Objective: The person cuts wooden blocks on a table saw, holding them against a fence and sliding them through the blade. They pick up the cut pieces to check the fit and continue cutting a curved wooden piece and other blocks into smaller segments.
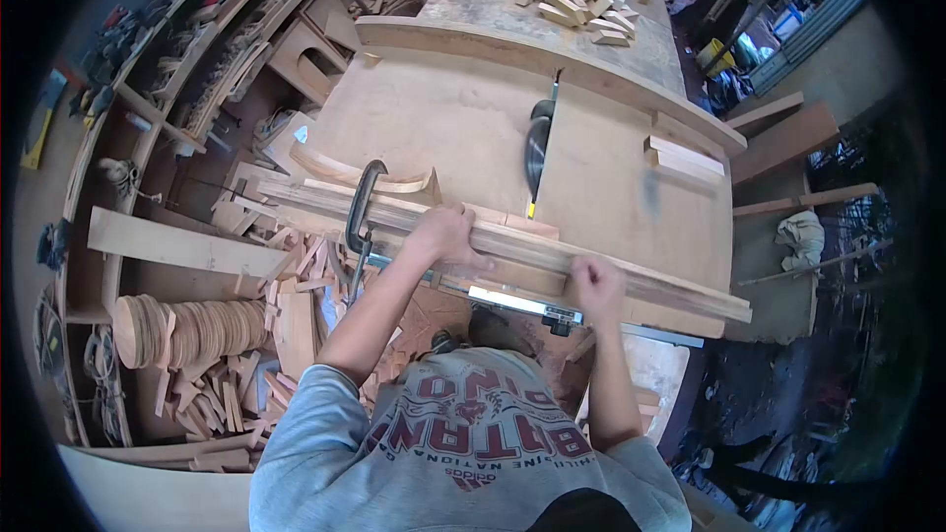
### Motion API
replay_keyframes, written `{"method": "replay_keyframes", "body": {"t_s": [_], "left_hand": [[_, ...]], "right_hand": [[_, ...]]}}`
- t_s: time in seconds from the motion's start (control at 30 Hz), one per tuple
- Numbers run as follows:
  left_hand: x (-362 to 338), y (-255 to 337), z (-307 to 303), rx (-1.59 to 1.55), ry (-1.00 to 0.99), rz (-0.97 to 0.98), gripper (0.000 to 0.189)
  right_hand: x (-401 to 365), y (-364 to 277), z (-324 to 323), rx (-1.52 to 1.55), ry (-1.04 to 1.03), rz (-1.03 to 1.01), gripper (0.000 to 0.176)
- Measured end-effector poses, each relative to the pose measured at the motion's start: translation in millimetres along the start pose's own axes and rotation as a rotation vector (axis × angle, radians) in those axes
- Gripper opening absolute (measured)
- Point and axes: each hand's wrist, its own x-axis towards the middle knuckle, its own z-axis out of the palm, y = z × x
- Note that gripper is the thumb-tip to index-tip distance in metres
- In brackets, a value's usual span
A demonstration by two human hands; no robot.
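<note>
A long wooden board (680, 289) lies across the near side of the plywood saw table (443, 99), reaching past both my hands. My left hand (448, 236) is closed over it near the middle, fingers on top and thumb on the near side. Farther right, my right hand (598, 288) is curled with its fingers against the same board. A dark C-clamp (361, 207) grips the board's left part at the table edge. Beyond my hands, a black-covered saw blade (536, 150) stands in the table slot. A curved wooden piece (365, 173) rests behind the clamp.
A tall wooden fence (473, 39) runs along the table's far side. Short wood blocks (586, 5) are piled on the far bench. A thick block (685, 160) sits at the table's right. Offcuts (217, 399) and stacked round discs (192, 330) lie lower left.
</note>
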Motion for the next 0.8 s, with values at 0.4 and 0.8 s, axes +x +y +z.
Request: {"method": "replay_keyframes", "body": {"t_s": [0.4,0.8], "left_hand": [[78.9,-19.7,31.0,-0.237,-0.039,-0.152,0.051],[87.0,-22.0,39.3,-0.079,0.026,-0.088,0.053]], "right_hand": [[147.1,96.0,49.9,-0.061,-0.522,0.069,0.026],[157.1,92.7,46.0,0.065,-0.701,0.109,0.033]]}}
